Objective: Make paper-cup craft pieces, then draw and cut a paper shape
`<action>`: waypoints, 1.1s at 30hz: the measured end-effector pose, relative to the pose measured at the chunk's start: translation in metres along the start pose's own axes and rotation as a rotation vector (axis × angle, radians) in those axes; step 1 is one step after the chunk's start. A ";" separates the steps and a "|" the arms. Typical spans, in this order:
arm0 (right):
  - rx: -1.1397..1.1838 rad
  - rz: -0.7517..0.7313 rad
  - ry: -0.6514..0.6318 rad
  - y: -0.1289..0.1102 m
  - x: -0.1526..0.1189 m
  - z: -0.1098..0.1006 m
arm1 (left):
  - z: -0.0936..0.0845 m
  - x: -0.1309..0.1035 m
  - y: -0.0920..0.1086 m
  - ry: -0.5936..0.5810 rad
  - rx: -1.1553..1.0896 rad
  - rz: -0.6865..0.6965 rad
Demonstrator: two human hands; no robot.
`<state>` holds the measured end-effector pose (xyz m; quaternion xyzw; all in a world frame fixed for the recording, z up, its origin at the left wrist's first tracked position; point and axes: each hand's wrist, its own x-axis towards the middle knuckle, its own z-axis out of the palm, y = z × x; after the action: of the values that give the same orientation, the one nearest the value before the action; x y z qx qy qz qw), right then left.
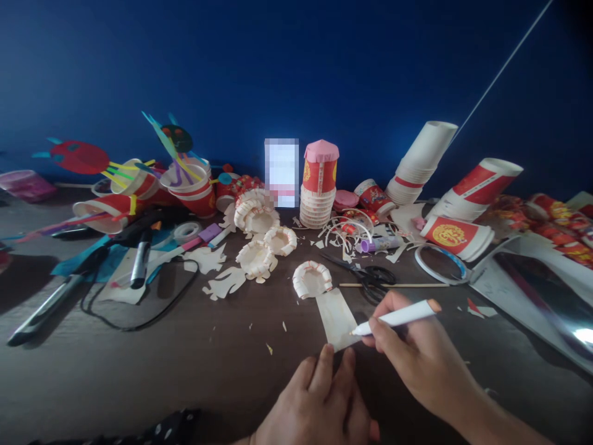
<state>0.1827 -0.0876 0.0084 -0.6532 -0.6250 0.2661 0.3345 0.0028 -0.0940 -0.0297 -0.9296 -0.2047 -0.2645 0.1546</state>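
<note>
A pale paper strip (336,315) lies on the dark table, its upper end touching a cup-bottom ring with a folded rim (312,280). The fingertips of my left hand (319,389) are bent onto the strip's near edge and hold it down. In my right hand (417,346) is a white marker with an orange end (401,316), gripped between thumb and fingers. Its uncapped tip touches the strip's right side. Just behind my right hand lie black-handled scissors (370,276), partly covered by it.
More cup-bottom rings (257,256) and paper scraps (225,282) lie left of centre. Paper cups stand stacked (317,207) at the back. A wooden stick (407,285), a tape roll (441,264) and a tablet (546,303) are on the right; a glue gun (69,296) with cable is left.
</note>
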 end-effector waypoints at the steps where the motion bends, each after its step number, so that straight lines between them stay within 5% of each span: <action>1: -0.003 0.006 -0.003 0.000 0.000 0.000 | 0.000 -0.001 0.000 -0.013 -0.006 0.001; 33: -0.126 -0.039 -0.037 -0.005 -0.001 -0.002 | 0.001 0.002 0.001 0.011 -0.016 -0.018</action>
<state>0.1810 -0.0888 0.0138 -0.6557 -0.6592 0.2317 0.2859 0.0051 -0.0938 -0.0292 -0.9275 -0.2104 -0.2725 0.1459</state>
